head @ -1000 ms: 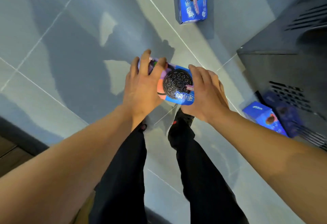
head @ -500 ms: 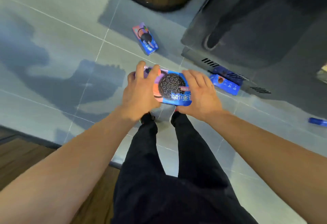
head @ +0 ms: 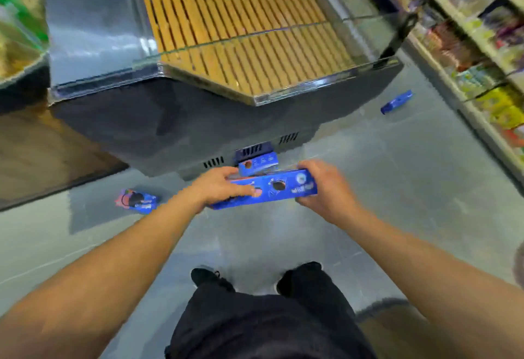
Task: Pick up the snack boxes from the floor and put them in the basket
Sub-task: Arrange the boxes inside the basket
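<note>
In the head view, the left hand [head: 219,188] and right hand [head: 326,188] each gripped an end of one blue box [head: 272,192], held level above the floor [head: 397,202]. Three more boxes lay on the floor: one [head: 135,201] at left, one [head: 257,164] by the cabinet [head: 158,129], one [head: 396,102] far right. No basket showed, so most of the job seemingly remained.

No print on the blue snack box [head: 272,190] is legible.
</note>
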Demonstrator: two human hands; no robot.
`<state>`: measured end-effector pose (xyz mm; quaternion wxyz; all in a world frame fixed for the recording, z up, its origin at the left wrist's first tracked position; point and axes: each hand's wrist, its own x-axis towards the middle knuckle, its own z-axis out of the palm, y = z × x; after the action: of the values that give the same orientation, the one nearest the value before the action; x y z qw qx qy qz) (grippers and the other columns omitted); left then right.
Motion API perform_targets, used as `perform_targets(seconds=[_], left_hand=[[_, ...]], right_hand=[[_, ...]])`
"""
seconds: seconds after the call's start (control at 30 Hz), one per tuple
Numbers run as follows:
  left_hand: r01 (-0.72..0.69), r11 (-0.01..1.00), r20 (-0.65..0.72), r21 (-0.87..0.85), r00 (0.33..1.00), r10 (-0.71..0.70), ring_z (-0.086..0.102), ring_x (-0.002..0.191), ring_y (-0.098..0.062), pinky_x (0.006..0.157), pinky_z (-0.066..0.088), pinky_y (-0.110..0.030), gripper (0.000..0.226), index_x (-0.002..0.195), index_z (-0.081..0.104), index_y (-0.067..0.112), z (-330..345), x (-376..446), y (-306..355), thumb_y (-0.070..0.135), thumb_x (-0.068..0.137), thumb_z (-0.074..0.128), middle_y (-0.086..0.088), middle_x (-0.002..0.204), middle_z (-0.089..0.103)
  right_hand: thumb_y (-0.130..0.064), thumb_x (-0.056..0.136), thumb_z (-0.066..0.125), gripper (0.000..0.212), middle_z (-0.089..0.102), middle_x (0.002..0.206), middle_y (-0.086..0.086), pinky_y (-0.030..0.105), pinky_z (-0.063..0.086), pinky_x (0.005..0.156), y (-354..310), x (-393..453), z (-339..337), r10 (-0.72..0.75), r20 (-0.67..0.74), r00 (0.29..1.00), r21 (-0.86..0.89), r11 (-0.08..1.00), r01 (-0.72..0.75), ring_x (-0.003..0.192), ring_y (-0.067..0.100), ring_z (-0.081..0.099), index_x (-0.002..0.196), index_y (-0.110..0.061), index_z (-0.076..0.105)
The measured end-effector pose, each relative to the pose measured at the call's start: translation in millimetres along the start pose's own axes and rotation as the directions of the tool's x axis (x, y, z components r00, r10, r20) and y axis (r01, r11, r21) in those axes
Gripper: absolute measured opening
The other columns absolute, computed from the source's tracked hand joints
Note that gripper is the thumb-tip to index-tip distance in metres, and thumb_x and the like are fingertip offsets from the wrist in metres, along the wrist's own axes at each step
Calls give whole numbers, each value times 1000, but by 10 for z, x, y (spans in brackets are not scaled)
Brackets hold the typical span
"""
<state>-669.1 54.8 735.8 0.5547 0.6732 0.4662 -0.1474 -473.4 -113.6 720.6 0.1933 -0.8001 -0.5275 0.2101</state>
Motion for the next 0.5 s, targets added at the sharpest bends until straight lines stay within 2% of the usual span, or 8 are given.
perform_targets(seconds=[0.07,0.13,0.2,0.27,0.3,0.37,0.43,0.5], left_hand=[[-20,998,-18,-58,1000,19,60,84,-17,75,49,-30,64,118,62,26,329,150,446,55,63,78,5,97,64],[-11,987,5,-159,1000,12,59,76,-14,75,51,-33,37,108,64,26,688,261,881,43,77,73,4,92,67],[-27,982,58,-188,998,38,61,75,-13,74,50,-33,29,108,62,30,1068,394,1349,39,82,70,4,97,70],[-74,971,110,-228,989,102,62,82,-15,72,46,-33,30,111,60,31,1383,482,1734,37,83,70,5,102,70],[-114,968,141,-222,979,148,64,88,-16,73,44,-34,30,113,60,31,1631,560,2025,35,84,69,4,106,70],[-178,956,170,-232,960,220,68,92,-20,69,47,-33,28,113,59,25,2032,689,2461,30,87,67,-1,111,70],[-250,941,175,-226,940,292,71,87,-23,66,57,-37,25,112,59,19,2427,822,2877,30,90,64,-7,107,71],[-297,933,202,-203,920,336,72,81,-21,68,59,-41,30,115,54,24,2860,948,3336,33,89,64,-6,100,71]], right_hand=[[-17,62,83,63,62,113,9,36,47,88,459,-197,-350,131,-48,990,171,978,-122,102,30,60,120,-11,59],[-20,63,88,71,62,111,3,27,45,84,903,-430,-685,282,-91,955,295,924,-245,99,21,61,126,-14,55],[-17,66,87,74,59,105,-4,14,42,74,1291,-685,-1055,436,-148,888,437,834,-337,92,14,60,131,-18,50],[-7,74,81,71,57,105,-2,5,42,63,1578,-880,-1286,558,-165,813,602,710,-365,81,5,60,135,-17,45],[-4,78,77,68,58,108,2,4,44,59,1789,-1025,-1440,638,-175,750,698,618,-362,78,3,60,136,-15,44],[-8,84,73,61,60,116,7,5,46,55,2090,-1211,-1637,765,-201,612,822,472,-320,85,10,61,137,-14,44],[-16,86,71,56,61,119,7,9,49,62,2352,-1345,-1819,850,-227,475,885,384,-265,93,14,60,137,-16,46],[-21,89,68,52,62,117,4,22,52,78,2665,-1471,-2036,898,-244,365,917,336,-216,93,11,60,137,-19,46]])
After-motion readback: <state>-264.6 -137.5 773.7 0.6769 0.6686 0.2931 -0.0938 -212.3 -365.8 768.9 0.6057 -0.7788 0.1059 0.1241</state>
